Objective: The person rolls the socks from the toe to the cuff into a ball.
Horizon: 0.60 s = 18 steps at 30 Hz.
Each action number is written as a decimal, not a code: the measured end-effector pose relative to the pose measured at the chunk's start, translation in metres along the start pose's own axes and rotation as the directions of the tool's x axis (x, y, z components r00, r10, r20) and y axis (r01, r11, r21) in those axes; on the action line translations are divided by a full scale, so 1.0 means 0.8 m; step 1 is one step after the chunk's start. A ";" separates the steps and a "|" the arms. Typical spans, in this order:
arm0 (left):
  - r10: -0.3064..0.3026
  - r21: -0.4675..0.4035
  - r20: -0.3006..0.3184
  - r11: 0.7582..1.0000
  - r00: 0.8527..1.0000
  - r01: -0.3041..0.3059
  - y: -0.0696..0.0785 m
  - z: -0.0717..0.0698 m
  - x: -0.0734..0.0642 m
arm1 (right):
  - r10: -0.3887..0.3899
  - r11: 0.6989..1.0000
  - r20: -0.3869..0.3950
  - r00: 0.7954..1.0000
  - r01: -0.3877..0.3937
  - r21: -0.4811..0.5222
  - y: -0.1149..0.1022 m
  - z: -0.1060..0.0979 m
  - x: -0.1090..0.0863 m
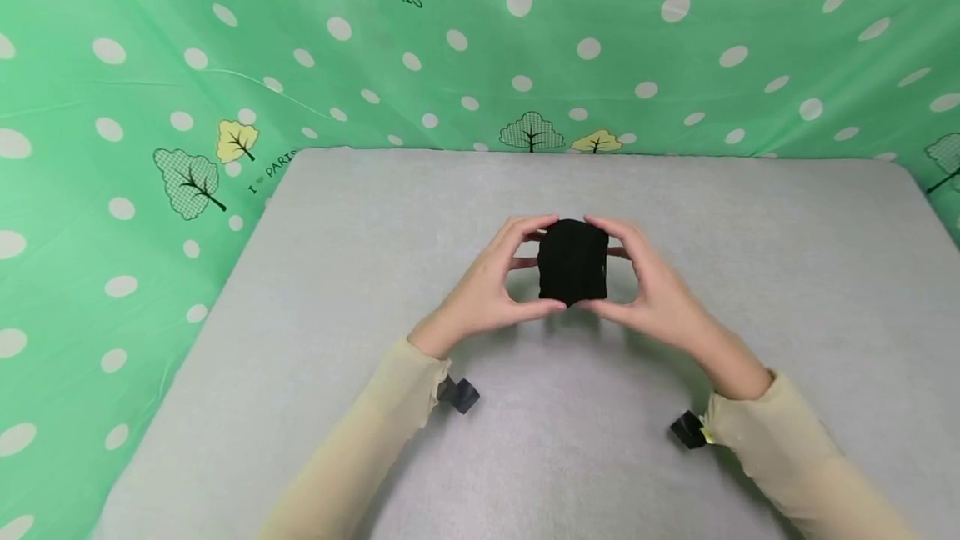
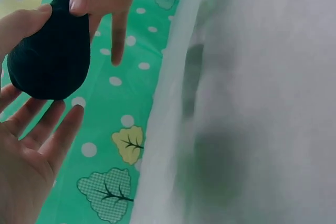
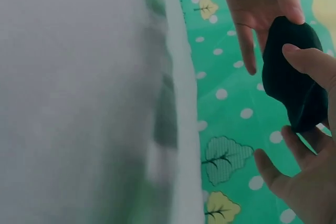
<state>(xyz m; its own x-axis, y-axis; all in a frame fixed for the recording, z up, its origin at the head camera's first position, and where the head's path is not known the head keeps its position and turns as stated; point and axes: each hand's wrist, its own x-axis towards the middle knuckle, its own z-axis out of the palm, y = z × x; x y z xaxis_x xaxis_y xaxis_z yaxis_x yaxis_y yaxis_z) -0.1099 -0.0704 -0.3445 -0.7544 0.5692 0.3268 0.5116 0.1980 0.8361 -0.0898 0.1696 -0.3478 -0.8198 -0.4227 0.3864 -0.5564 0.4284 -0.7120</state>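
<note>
A small bundle of soft black cloth [image 1: 573, 263], compact and roundish with a slight point at its near edge, is held up between both hands over the table. My left hand [image 1: 491, 286] grips its left side, thumb at the near edge and fingers at the far edge. From the right, my right hand [image 1: 660, 290] holds it the same way, the two thumb tips close together. In the left wrist view the cloth bundle [image 2: 52, 56] looks smooth and rounded underneath. Its side is dented and folded in the right wrist view, where the right thumb presses the bundle [image 3: 294, 72].
The grey tabletop [image 1: 360, 273] spreads under both arms. A green curtain [image 1: 450, 65] with white dots and printed trees hangs behind and at the left. Black straps or mounts stick out by the left sleeve [image 1: 375, 423] and the right sleeve [image 1: 787, 440].
</note>
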 end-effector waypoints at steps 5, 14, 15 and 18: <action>-0.093 0.036 0.033 0.995 0.995 0.092 -0.005 -0.010 0.033 | 0.082 0.996 0.068 0.994 -0.080 -0.030 0.011 -0.019 0.026; -0.296 0.195 0.136 0.944 0.946 0.267 -0.036 -0.005 0.074 | 0.280 0.948 0.212 0.936 -0.236 -0.212 0.050 -0.029 0.055; -0.313 0.214 0.147 0.936 0.938 0.279 -0.041 -0.002 0.075 | 0.298 0.943 0.232 0.926 -0.247 -0.223 0.054 -0.027 0.055; -0.354 0.281 0.177 0.912 0.918 0.298 -0.052 0.005 0.073 | 0.345 0.926 0.300 0.889 -0.271 -0.263 0.064 -0.022 0.053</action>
<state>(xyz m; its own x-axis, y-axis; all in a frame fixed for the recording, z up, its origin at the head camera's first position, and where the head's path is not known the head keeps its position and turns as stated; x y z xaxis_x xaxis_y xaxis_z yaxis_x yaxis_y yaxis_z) -0.1737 -0.0423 -0.3615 -0.8014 0.5935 -0.0739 0.3574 0.5742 0.7366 -0.1557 0.1878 -0.3572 -0.8807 -0.4672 -0.0779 -0.3288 0.7214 -0.6095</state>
